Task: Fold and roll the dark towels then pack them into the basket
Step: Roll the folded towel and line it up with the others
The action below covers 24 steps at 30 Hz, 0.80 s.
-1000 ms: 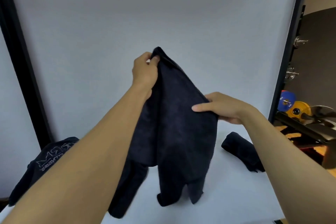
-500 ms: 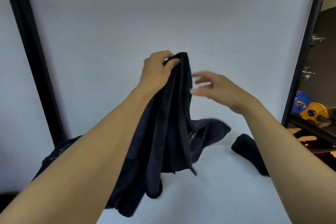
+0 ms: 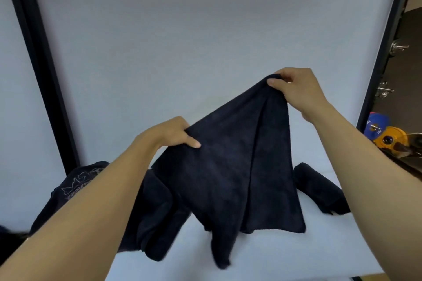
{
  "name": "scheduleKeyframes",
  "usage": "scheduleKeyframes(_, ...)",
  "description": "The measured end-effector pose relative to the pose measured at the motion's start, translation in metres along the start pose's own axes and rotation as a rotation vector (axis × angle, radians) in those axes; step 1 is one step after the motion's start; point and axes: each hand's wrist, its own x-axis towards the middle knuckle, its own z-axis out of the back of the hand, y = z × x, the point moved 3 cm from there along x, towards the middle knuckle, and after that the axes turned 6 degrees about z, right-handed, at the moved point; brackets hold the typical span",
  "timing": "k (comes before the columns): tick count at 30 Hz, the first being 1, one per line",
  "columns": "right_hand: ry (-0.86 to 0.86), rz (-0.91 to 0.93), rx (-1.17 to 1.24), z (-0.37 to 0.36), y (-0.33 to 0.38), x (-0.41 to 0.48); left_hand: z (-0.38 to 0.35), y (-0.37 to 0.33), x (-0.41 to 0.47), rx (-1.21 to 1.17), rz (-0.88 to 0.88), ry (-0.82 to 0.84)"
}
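Since half a second ago, the right hand (image 3: 296,89) has gone from hovering open beside the cloth to taking hold of it, and the left hand (image 3: 167,134) has dropped lower, so the towel (image 3: 239,166) that hung in a narrow bunch is now spread between the two.

Head view: the right hand pinches the top corner of the dark towel between thumb and curled fingers, up high and to the right. The left hand grips the towel's edge lower and to the left, thumb lying on the front of the cloth. The towel slopes down from right hand to left hand and hangs in a wide sheet with one long crease down its middle. Its lower edge reaches the white tabletop (image 3: 274,258), one corner trailing toward the camera.

A heap of dark towels (image 3: 155,217) lies on the tabletop behind the left forearm. Farther left is a dark cloth with pale lettering (image 3: 75,187). A rolled towel (image 3: 319,187) lies on the tabletop to the right, partly behind the right forearm. At the far right edge sit a blue weight plate (image 3: 374,124) and a yellow weight plate (image 3: 390,139).
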Motion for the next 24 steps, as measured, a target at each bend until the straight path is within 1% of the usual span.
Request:
scheduleKeyframes(2,-0.002,-0.019,-0.134,0.013,-0.014,-0.003,0.007,0.020,0.004,-0.009,0.023,-0.143)
scheduleKeyframes(4,-0.011,-0.046,-0.236,0.022,-0.026,-0.007,0.011,0.030,0.008,-0.128,0.041,-0.282)
scheduleKeyframes(6,-0.039,-0.092,-0.180,0.025,-0.037,-0.010,0.011,0.029,0.009,-0.292,0.072,-0.390)
scheduleKeyframes(9,-0.093,-0.176,0.012,0.021,-0.048,-0.017,0.010,0.024,0.014,-0.496,0.097,-0.495)
scheduleKeyframes(11,-0.153,-0.207,0.048,0.021,-0.053,-0.019,0.011,0.023,0.014,-0.547,0.115,-0.571)
scheduleKeyframes(13,-0.184,-0.213,0.022,0.023,-0.057,-0.020,0.012,0.024,0.013,-0.560,0.139,-0.614)
scheduleKeyframes(16,-0.168,-0.235,0.037,0.023,-0.060,-0.020,0.016,0.023,0.013,-0.531,0.176,-0.620)
scheduleKeyframes(18,-0.174,-0.254,0.074,0.024,-0.061,-0.020,0.022,0.020,0.013,-0.429,0.208,-0.586)
scheduleKeyframes(21,-0.189,-0.287,0.123,0.024,-0.064,-0.020,0.032,0.014,0.016,-0.187,0.255,-0.436)
scheduleKeyframes(24,-0.161,-0.325,0.146,0.018,-0.066,-0.022,0.039,0.017,0.023,0.037,0.340,-0.287)
